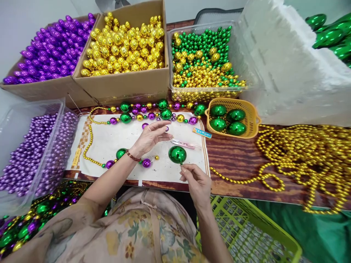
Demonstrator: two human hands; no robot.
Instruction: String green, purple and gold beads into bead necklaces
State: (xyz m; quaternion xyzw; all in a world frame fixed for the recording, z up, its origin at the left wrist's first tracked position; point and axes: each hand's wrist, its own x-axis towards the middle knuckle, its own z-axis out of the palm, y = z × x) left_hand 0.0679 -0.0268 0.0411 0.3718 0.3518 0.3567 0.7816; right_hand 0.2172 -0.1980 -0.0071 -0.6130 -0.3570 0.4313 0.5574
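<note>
My left hand (151, 137) is over the white cloth (161, 170), thumb and fingers closed around a small purple bead (167, 129). From there a thin pale string runs down toward a large green bead (177, 155). My right hand (196, 180) pinches at the lower end of this green bead; the exact grip point is too small to make out. A bead strand (87, 146) curves along the cloth's left and top, mixing gold, purple and green beads. Its near end passes behind my left wrist. Scissors (184, 144) with pinkish handles lie just beyond the green bead.
Boxes of purple (41, 87) and gold beads (123, 86) stand at the back, beside a clear bin (252, 78). An orange basket (252, 118) holds large green beads. Gold bead chains (309, 160) are piled at right; a purple-bead bin (45, 160) is at left.
</note>
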